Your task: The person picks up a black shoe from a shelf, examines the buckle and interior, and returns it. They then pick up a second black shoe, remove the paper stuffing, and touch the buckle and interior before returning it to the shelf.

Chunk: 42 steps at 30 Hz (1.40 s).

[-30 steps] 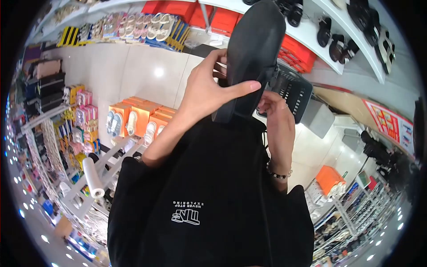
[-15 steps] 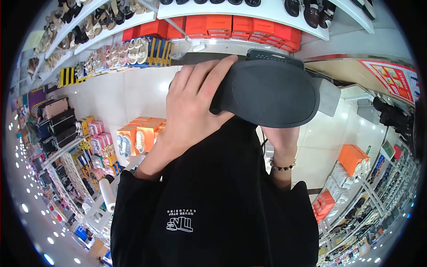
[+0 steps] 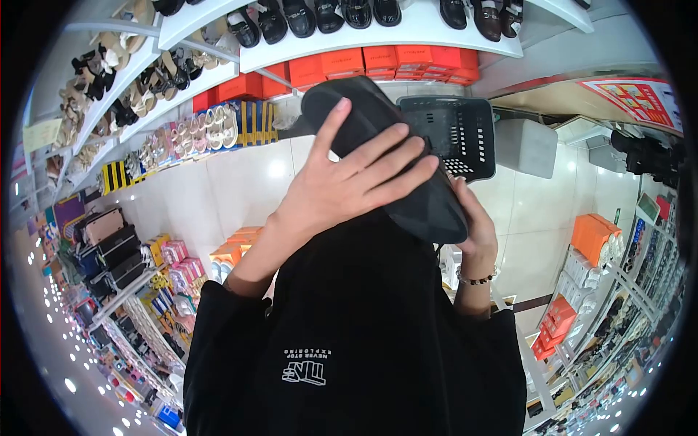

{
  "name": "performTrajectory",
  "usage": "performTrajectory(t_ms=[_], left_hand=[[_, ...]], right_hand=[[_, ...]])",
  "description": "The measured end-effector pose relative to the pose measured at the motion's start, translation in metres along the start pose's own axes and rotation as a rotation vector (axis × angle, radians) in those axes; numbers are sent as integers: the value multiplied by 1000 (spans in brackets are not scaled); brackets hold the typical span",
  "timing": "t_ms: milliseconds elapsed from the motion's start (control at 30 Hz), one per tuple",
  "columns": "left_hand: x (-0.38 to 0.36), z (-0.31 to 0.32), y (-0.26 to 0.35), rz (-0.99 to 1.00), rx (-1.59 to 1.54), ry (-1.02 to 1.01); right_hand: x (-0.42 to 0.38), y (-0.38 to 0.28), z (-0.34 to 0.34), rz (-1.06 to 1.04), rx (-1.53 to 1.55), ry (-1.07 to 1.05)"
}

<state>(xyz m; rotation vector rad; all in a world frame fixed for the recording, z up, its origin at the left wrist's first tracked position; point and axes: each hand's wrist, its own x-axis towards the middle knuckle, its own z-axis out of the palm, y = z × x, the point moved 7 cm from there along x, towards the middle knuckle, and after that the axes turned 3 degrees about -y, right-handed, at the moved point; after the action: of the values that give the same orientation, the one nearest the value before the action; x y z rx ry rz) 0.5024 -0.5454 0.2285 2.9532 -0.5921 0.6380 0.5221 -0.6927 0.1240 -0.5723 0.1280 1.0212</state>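
Observation:
A black shoe (image 3: 429, 207) is held up in front of my chest, tilted from upper left to lower right. My left hand (image 3: 349, 174) wraps over its side with the fingers spread across it. At its lower right end my right hand (image 3: 476, 218), with a beaded bracelet at the wrist, grips from behind; some of its fingers are hidden by the shoe. A dark grey plastic basket (image 3: 480, 138) stands just beyond the shoe.
Black shoes (image 3: 298, 18) line a white shelf (image 3: 313, 45) ahead, above red shoe boxes (image 3: 342, 62). Sandals (image 3: 218, 125) stand at the left. A grey box-like stool (image 3: 527, 147) is right of the basket. Orange boxes (image 3: 592, 236) are at the right.
The shoe has turned from showing its ridged sole to a tilted side view and shifted left. My left hand has moved over its side. More of the basket and my right hand shows.

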Motion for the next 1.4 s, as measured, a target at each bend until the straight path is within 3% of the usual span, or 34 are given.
performTrajectory(t_ms=[133, 267, 333, 400, 467, 500, 567, 667, 700, 800, 1100, 1167, 1400], left_hand=[[6, 3, -24, 63, -14, 78], [8, 9, -60, 69, 24, 47], [-1, 20, -100, -154, -116, -90], [-15, 31, -119, -226, -255, 11], [-45, 54, -151, -826, -995, 176], [-52, 66, -153, -820, -1011, 155], [-78, 129, -136, -1215, -1799, -183], [-59, 137, -120, -1150, -2100, -354], [-69, 150, -116, -1277, -2090, -363], [-72, 165, -113, -1346, -2038, -439], [-13, 178, -97, -1253, -2076, -551], [-1, 189, -86, -1241, -2087, -587], [30, 231, -48, -1213, -2128, -739]], right_hand=[[21, 4, 3, 39, -77, 15], [51, 5, 4, -170, -74, 179], [71, 5, 11, -127, -131, 269], [90, 5, 18, -146, -124, 287], [100, 8, 16, -154, -292, 420], [103, 13, 11, -180, -260, 524], [112, 20, 11, -178, -300, 548], [119, 27, 17, -159, -349, 579], [121, 28, 19, -151, -387, 581], [123, 27, 14, -167, -403, 606], [118, -1, -28, -232, -395, 561], [111, -7, -45, -159, -583, 641], [90, -33, -86, -333, -403, 676]])
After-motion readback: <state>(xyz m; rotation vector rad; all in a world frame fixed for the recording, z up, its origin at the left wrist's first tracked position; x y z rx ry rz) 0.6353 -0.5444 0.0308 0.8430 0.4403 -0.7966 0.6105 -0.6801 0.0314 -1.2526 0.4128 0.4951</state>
